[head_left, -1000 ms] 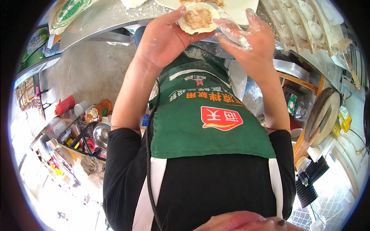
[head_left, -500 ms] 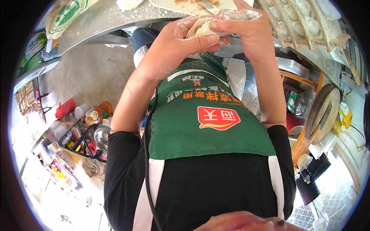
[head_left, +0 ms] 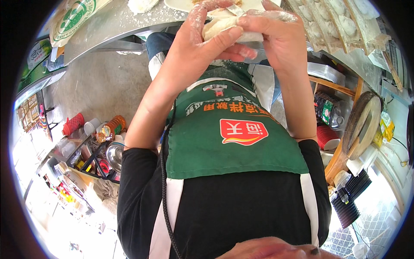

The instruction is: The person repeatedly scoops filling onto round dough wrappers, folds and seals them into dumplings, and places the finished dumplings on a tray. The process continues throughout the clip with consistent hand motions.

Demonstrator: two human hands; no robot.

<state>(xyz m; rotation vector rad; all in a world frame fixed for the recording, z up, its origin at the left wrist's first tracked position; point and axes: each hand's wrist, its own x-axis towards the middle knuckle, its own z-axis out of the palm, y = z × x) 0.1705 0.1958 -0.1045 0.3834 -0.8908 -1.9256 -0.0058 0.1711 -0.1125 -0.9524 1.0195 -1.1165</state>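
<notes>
Up at the table's near edge, both my hands hold a pale dough dumpling, its wrapper folded over. My left hand is floury and cups it from the left, with the thumb along its near side. From the right, the thumb and fingers of my right hand pinch the dough's edge. Fingers hide part of the dumpling, so I cannot tell whether its seam is fully closed. Just beyond my hands lies a white board with some brownish filling on it, mostly cut off by the picture's top.
Wooden trays with rows of floured dumplings stand at the right. Loose flour and a printed bag lie on the metal table at the left. A round wooden board leans at the right; a cluttered shelf stands lower left.
The wrapper, which showed filling in its opening, is now folded further over. My left fingers have lifted and spread behind it, and the dumpling has shifted slightly left.
</notes>
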